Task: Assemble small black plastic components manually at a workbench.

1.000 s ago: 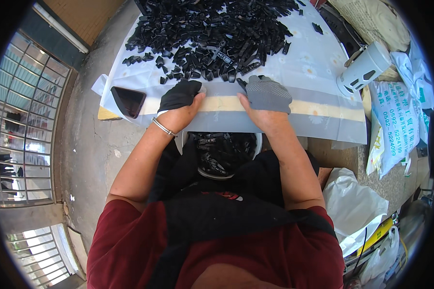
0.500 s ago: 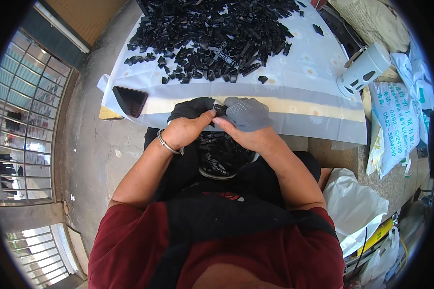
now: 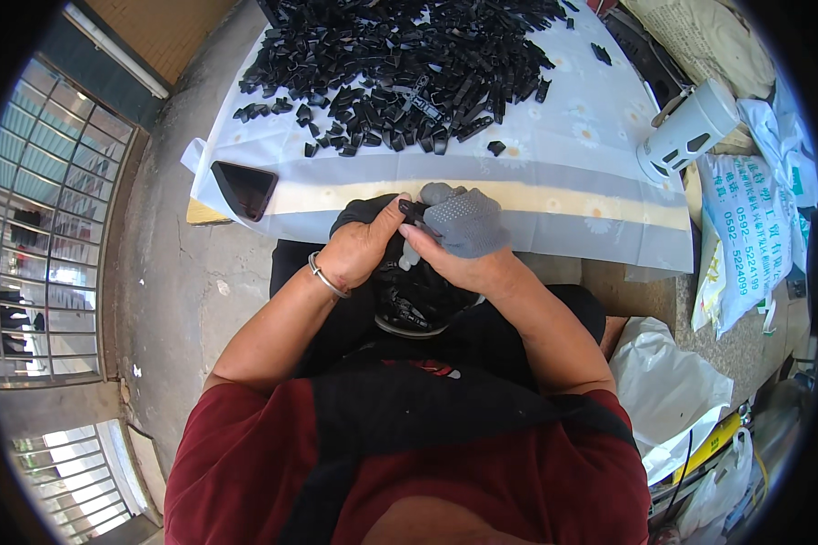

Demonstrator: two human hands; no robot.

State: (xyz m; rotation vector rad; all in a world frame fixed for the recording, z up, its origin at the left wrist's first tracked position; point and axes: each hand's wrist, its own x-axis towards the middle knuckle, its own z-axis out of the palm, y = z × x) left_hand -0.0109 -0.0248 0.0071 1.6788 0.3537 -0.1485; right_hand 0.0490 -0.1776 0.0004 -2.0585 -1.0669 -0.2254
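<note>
My left hand [image 3: 359, 243], black-gloved with its thumb bare, and my right hand [image 3: 463, 227], in a grey dotted glove with a bare thumb, meet above my lap. Between the thumbs and fingers of both is a small black plastic part [image 3: 413, 212]; its exact kind is too small to make out. Right below the hands, a round container [image 3: 412, 332] in my lap holds several similar black pieces [image 3: 407, 304]. Beyond the hands, a large heap of small black plastic parts [image 3: 400, 64] covers the far side of the table.
The table [image 3: 591, 200] wears a flowered plastic cover. A dark phone [image 3: 245, 189] lies at its left edge, and a white tumbler [image 3: 689, 132] is at the right. Printed plastic sacks [image 3: 745, 241] and a white bag [image 3: 668, 386] are beside me. Barred windows [image 3: 50, 227] stand left.
Both hands have shifted slightly, the left wrist turning and its thumb rising. The black part sits at a different tilt, and a pale fingertip-like patch now shows beneath the hands.
</note>
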